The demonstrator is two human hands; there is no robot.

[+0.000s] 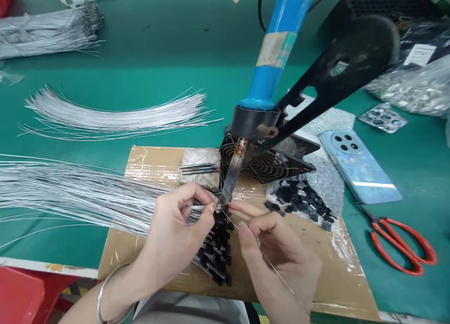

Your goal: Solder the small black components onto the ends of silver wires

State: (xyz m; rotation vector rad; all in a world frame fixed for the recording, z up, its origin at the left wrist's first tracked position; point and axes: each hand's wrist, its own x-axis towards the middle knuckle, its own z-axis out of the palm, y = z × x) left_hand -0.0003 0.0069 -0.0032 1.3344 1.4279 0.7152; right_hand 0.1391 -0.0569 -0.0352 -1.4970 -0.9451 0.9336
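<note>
Under the tip of a blue-handled soldering iron (270, 80), my left hand (179, 235) pinches the end of a thin silvery wire between thumb and forefinger. The exact end at the tip is partly hidden by my fingertips. My right hand (281, 253) is closed around a strand of thin solder wire (277, 273), whose far end points up to the iron's tip. Beneath my hands lie many silvery wires (105, 197) with black end pieces (214, 253), bunched on a cardboard sheet (267, 286).
A black bracket (337, 71) holds the iron over a black fan (263, 164). Small black parts (302, 199) lie on clear plastic at the right, near a blue phone (358, 164) and red-handled scissors (404, 244). More wires (119, 117) lie at the back left.
</note>
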